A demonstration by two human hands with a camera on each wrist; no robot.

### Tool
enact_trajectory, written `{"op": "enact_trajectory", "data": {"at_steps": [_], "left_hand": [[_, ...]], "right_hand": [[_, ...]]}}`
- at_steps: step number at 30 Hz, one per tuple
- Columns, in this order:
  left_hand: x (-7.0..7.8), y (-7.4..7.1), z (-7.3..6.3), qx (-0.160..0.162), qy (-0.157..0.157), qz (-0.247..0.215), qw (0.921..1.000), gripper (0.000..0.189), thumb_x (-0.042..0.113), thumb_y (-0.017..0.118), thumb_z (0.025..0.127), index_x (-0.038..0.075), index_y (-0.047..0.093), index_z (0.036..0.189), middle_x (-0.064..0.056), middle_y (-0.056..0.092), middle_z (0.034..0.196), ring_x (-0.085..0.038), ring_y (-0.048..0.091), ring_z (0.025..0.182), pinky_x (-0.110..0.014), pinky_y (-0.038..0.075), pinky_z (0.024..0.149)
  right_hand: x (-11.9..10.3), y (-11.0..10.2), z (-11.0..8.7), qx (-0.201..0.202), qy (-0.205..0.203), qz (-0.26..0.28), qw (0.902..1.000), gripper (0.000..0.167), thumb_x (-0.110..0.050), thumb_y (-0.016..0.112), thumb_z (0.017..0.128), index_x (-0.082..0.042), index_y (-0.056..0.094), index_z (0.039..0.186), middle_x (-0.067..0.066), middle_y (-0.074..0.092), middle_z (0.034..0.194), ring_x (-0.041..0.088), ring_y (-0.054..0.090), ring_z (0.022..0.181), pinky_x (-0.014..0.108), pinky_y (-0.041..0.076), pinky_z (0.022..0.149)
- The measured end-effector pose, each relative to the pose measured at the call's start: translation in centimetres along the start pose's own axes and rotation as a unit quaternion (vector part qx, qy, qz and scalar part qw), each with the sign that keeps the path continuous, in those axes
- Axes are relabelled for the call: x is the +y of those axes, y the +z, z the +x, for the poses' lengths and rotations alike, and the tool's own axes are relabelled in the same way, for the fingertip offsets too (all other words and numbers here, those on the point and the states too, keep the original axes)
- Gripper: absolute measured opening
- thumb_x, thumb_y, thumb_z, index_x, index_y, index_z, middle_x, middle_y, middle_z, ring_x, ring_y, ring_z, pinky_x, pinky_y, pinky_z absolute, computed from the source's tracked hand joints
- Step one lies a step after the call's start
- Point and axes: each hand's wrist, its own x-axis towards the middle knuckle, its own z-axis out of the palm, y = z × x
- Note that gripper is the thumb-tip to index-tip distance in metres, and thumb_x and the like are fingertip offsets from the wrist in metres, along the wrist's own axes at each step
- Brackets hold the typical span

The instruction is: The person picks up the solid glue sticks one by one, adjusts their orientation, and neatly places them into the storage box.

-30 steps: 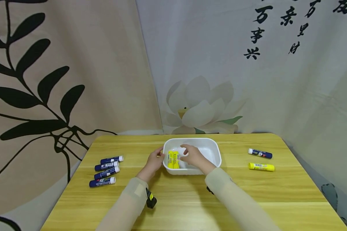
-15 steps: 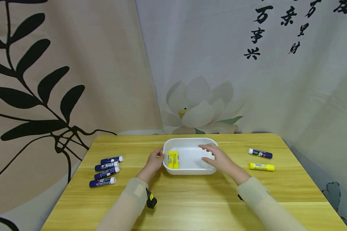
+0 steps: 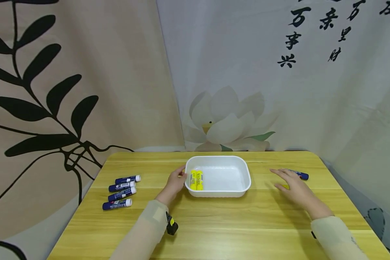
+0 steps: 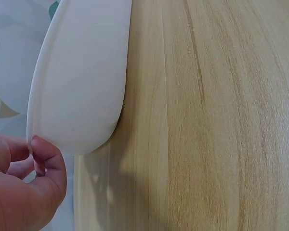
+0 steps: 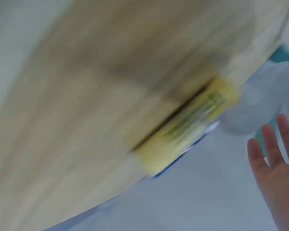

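Observation:
My left hand (image 3: 174, 184) pinches the left rim of a white plastic basin (image 3: 221, 194) between thumb and fingers; the left wrist view shows this grip on the basin's edge (image 4: 31, 110). Two yellow glue sticks (image 3: 196, 180) lie side by side at the basin's left end. Over on the right, my right hand (image 3: 295, 189) hovers with fingers spread and holds nothing. Below it lies a yellow glue stick (image 5: 188, 127), mostly covered by the hand in the head view and blurred in the right wrist view. Just behind is a navy glue stick (image 3: 301, 175), partly hidden.
Several navy glue sticks with white caps (image 3: 121, 189) lie in a loose column on the left of the wooden table (image 3: 247, 224). A printed cloth (image 3: 133, 72) hangs behind the table's far edge.
My right hand has left the basin and moved right, over the yellow and navy glue sticks. The left hand keeps its grip on the rim. The head view has shifted slightly.

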Motion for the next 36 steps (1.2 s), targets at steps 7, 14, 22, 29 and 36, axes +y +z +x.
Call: {"op": "enact_trajectory", "data": {"at_steps": [7, 14, 22, 29, 36], "left_hand": [[0.0, 0.0, 0.0, 0.001, 0.001, 0.006, 1.0000, 0.042, 0.010, 0.048, 0.098, 0.012, 0.047, 0.140, -0.010, 0.047, 0.103, -0.014, 0.046, 0.072, -0.024, 0.045, 0.060], [-0.2, 0.0, 0.1, 0.002, -0.002, 0.009, 1.0000, 0.042, 0.011, 0.048, 0.098, 0.013, 0.047, 0.140, -0.010, 0.047, 0.103, -0.013, 0.046, 0.071, -0.021, 0.043, 0.059], [-0.1, 0.0, 0.1, 0.000, -0.001, 0.010, 1.0000, 0.043, 0.011, 0.048, 0.098, 0.013, 0.046, 0.141, -0.009, 0.047, 0.103, -0.013, 0.045, 0.070, -0.024, 0.044, 0.061], [-0.1, 0.1, 0.1, -0.002, 0.016, 0.004, 0.9999, 0.043, 0.007, 0.049, 0.097, 0.010, 0.046, 0.140, -0.010, 0.048, 0.101, -0.011, 0.046, 0.066, -0.022, 0.044, 0.057], [0.0, -0.1, 0.1, -0.004, 0.008, 0.003, 1.0000, 0.043, 0.009, 0.048, 0.098, 0.012, 0.046, 0.141, -0.010, 0.048, 0.102, -0.012, 0.046, 0.069, -0.027, 0.047, 0.062]], "right_hand": [[3.9, -0.8, -1.9, -0.029, 0.028, -0.035, 0.9986, 0.059, -0.010, 0.067, 0.086, -0.017, 0.045, 0.140, 0.025, 0.046, 0.133, 0.049, 0.041, 0.120, 0.065, 0.038, 0.090], [5.9, -0.5, -2.5, -0.043, 0.013, -0.085, 0.9954, 0.051, -0.009, 0.069, 0.084, -0.008, 0.053, 0.132, 0.023, 0.056, 0.119, 0.047, 0.051, 0.110, 0.062, 0.041, 0.090], [6.4, -0.4, -2.5, -0.055, 0.007, -0.080, 0.9953, 0.049, -0.005, 0.067, 0.084, -0.009, 0.053, 0.131, 0.017, 0.059, 0.112, 0.041, 0.057, 0.104, 0.058, 0.046, 0.085], [6.1, -0.5, -2.5, -0.037, 0.003, -0.082, 0.9959, 0.052, -0.007, 0.066, 0.086, -0.015, 0.050, 0.135, 0.013, 0.056, 0.106, 0.034, 0.056, 0.095, 0.052, 0.049, 0.078], [4.1, -1.0, -1.4, -0.013, -0.005, -0.047, 0.9988, 0.067, -0.008, 0.064, 0.089, -0.024, 0.035, 0.146, 0.013, 0.055, 0.115, 0.028, 0.055, 0.097, 0.044, 0.049, 0.076]]}}
